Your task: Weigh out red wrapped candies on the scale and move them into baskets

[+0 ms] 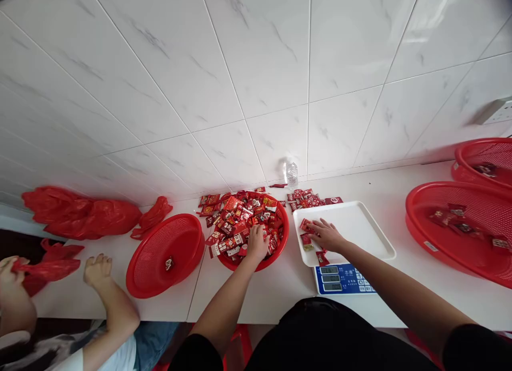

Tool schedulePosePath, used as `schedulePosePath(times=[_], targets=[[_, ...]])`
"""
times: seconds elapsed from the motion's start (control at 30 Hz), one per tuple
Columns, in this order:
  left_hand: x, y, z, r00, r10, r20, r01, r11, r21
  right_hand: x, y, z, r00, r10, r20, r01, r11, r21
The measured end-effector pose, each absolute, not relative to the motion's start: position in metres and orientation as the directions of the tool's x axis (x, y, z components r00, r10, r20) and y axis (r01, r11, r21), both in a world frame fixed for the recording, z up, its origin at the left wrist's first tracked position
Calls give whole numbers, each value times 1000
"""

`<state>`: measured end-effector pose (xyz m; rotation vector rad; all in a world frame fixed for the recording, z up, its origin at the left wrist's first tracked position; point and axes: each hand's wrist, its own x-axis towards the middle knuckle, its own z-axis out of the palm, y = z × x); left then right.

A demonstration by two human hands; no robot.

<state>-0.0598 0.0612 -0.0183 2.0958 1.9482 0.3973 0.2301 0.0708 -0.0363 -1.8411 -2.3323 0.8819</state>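
Observation:
My left hand (258,244) reaches into a red plastic basket (285,233) heaped with small red snack packets (239,228). Its fingers are bunched and bent down among the packets; what they hold is hidden. Over the left end of a white tray (366,229), my right hand (326,235) lies with its fingers stretched out, touching a red packet (306,225). More packets rest on the tray beside and below that hand. The tray sits on a blue digital scale (346,279), whose display panel faces me.
Loose packets (308,199) and a clear plastic bottle (292,174) are by the tiled wall. Red baskets (416,211) with few packets stand right; another basket (138,269) stands left. A co-worker's hands (98,269) are at far left, near red plastic bags (84,213).

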Motion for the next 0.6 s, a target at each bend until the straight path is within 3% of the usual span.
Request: schedulePosePath(times=[0.27,0.6], targets=[[-72,107,-19,-122,944,-307,928,218,303,263,21,-30,-197,962,-191,763,28,-646],[-62,103,-23,-10,938,-347,855,188,483,301,-31,-40,-51,977,-208,647,-126,-752]])
